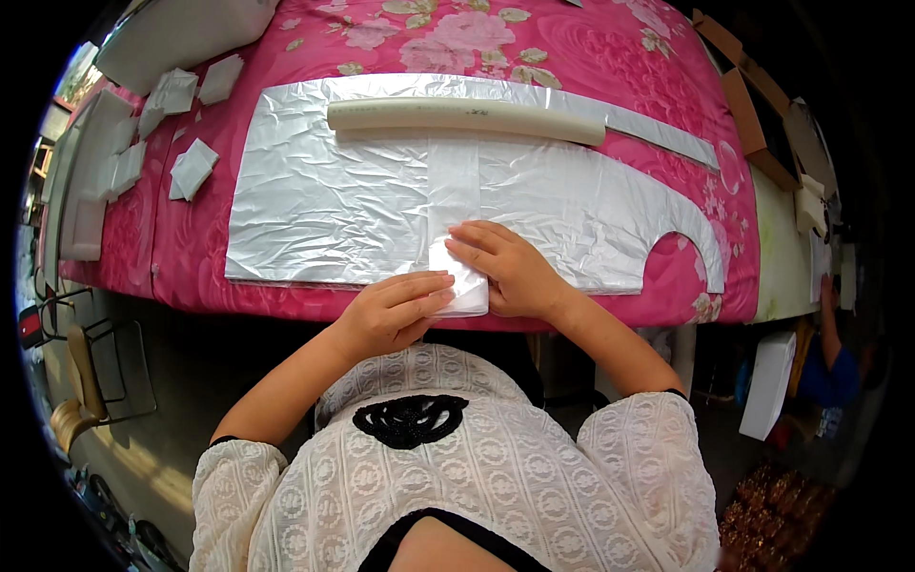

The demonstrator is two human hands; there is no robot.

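A stack of thin, whitish plastic aprons [324, 200] lies spread across the table, with curved cut-outs at its right end. At the near edge, a strip of the film is folded into a small flat packet [465, 296] between my hands. My left hand [396, 307] grips the packet's left side, fingers bent over it. From the right, my right hand [510, 269] holds it, its fingers together across the top and the thumb tucked low. A long cream plastic pipe [467, 116] rests across the far part of the stack.
Several small folded white packets [193, 170] lie at the left of the pink flowered tablecloth [457, 43]. A pale bin [176, 43] stands at the far left. Open cardboard boxes [758, 124] sit past the right edge. Another person in blue [831, 372] is at the far right.
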